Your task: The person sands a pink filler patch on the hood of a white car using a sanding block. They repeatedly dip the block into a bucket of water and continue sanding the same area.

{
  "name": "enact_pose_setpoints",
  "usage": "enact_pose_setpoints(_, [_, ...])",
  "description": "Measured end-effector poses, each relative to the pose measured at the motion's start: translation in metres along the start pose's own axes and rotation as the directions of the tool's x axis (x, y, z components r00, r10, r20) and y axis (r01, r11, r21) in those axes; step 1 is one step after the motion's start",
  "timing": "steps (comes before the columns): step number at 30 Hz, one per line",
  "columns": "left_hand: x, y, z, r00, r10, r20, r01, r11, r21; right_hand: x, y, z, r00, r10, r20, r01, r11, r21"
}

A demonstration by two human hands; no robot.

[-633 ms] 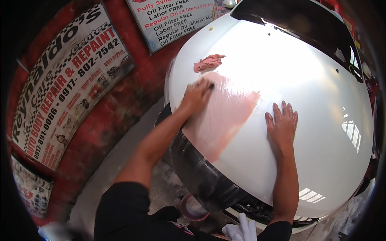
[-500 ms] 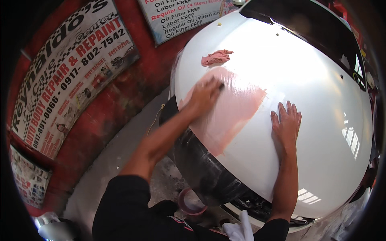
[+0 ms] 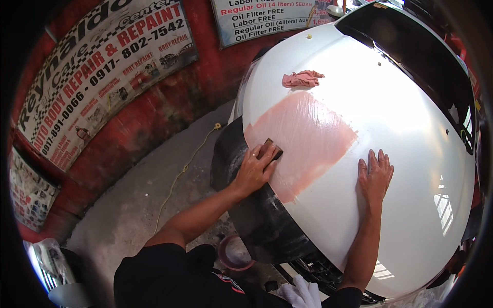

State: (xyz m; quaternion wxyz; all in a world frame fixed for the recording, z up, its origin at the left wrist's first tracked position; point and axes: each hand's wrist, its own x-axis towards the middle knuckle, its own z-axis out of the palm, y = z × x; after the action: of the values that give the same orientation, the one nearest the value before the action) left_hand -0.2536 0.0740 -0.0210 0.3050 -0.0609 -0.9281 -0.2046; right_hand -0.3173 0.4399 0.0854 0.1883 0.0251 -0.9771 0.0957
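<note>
My left hand (image 3: pixel 251 170) is closed round a small dark sanding block (image 3: pixel 273 149), pressed to the white car hood (image 3: pixel 328 205) near its front edge. The block sits at the lower left part of a pink filler patch (image 3: pixel 313 133), which looks wet and streaked. Flat on the bare white paint, right of the patch, lies my right hand (image 3: pixel 376 177), fingers stretched out and holding nothing. A crumpled pink cloth (image 3: pixel 303 79) rests on the hood beyond the patch.
Below the black front bumper (image 3: pixel 272 226) a reddish basin (image 3: pixel 235 252) stands on the floor. A yellowish cord (image 3: pixel 185 168) runs along the concrete. Signs hang on the red wall (image 3: pixel 154 108) at left. The dark windshield (image 3: pixel 405 46) is at far right.
My left hand has drawn the sanding block back toward the hood's front edge. My right hand stays flat on the hood. The whole view has shifted, moving the car right and lower.
</note>
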Motion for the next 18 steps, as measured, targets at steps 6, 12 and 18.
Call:
enact_pose_setpoints(6, [0.095, -0.053, -0.02, 0.99, -0.143, -0.008, 0.143, 0.989, 0.028, -0.004, -0.022, 0.004, 0.998, -0.057, -0.004, 0.057, 0.998, 0.038])
enact_pose_setpoints(12, [0.023, -0.022, -0.016, 0.999, 0.012, 0.039, -0.013, 1.0, 0.011, -0.001, -0.006, 0.0, 1.0, -0.003, 0.0, 0.003, 1.0, -0.012])
enact_pose_setpoints(18, [0.013, -0.031, -0.006, 0.993, -0.081, -0.089, 0.087, 0.995, 0.055, -0.001, -0.011, 0.002, 1.0, -0.023, -0.008, 0.023, 1.0, -0.003])
